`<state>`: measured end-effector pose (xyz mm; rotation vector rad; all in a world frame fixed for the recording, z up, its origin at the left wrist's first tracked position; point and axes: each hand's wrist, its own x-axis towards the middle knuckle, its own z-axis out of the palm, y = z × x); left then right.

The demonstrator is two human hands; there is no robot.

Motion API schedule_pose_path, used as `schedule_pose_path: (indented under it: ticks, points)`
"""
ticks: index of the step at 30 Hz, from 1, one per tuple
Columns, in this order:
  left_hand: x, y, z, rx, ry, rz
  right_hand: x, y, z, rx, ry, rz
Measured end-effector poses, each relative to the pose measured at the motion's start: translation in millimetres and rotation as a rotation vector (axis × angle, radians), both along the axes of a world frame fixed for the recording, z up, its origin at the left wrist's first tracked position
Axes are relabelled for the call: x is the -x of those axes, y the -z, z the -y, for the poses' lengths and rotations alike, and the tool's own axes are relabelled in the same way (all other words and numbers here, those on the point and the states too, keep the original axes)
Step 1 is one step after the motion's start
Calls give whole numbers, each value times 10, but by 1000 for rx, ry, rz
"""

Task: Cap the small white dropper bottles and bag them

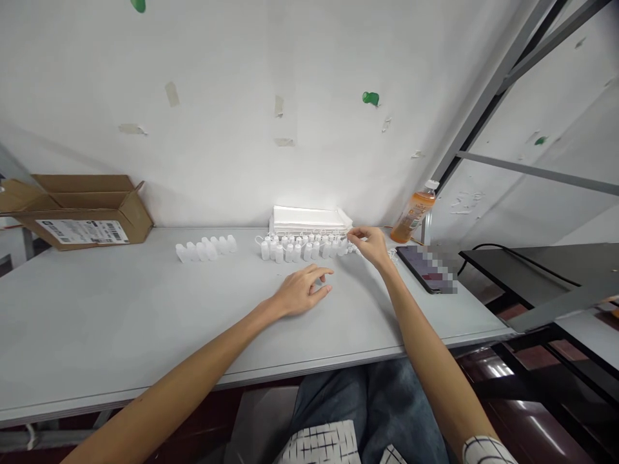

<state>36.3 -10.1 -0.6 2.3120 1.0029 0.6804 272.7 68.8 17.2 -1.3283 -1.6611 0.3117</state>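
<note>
Small white bottles (pixel 297 251) stand upright in rows near the back of the table, several with looped white strings. At the right end of these rows, my right hand (pixel 371 245) is closed in a pinch; whatever lies between its fingertips is too small to make out. My left hand (pixel 304 290) hovers over or rests on the table just in front of the bottles, fingers apart and holding nothing. Farther left, a group of translucent white pieces (pixel 206 249) stands in slanted rows. Behind the bottles lies a flat white stack or packet (pixel 312 218).
An open cardboard box (pixel 82 212) sits at the table's back left. To the right are a bottle of orange drink (pixel 413 216) and a phone (pixel 425 267). A white wall (pixel 217 161) closes off the back, and a metal frame (pixel 483 116) rises at the right.
</note>
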Motion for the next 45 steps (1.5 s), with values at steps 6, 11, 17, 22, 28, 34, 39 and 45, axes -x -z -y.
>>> schedule_pose_path:
  ticks: [6, 11, 17, 22, 28, 34, 39, 45]
  points:
    - [24, -53, -16, -118, -57, -61, 63, 28, 0, 28, -10, 99]
    - [182, -243, -147, -191, -110, 11, 58, 34, 19, 8, -18, 110]
    - [1090, -416, -487, -534, -644, 89, -19, 96, -17, -79, 12, 19]
    - [1920, -322, -614, -586, -905, -94, -162, 173, -77, -169, 120, 22]
    - [2134, -284, -590, -421, -874, -234, -444, 270, -137, -261, 278, 101]
    - [2140, -207, -652, -373, -842, -299, -641, 295, -139, -232, 379, 108]
    - [2111, -216, -675, -404, -812, -213, -683, 263, -111, -207, 496, 65]
    - [1839, -465, -470, -344, -677, 295, -758, 192, -34, -85, 644, 50]
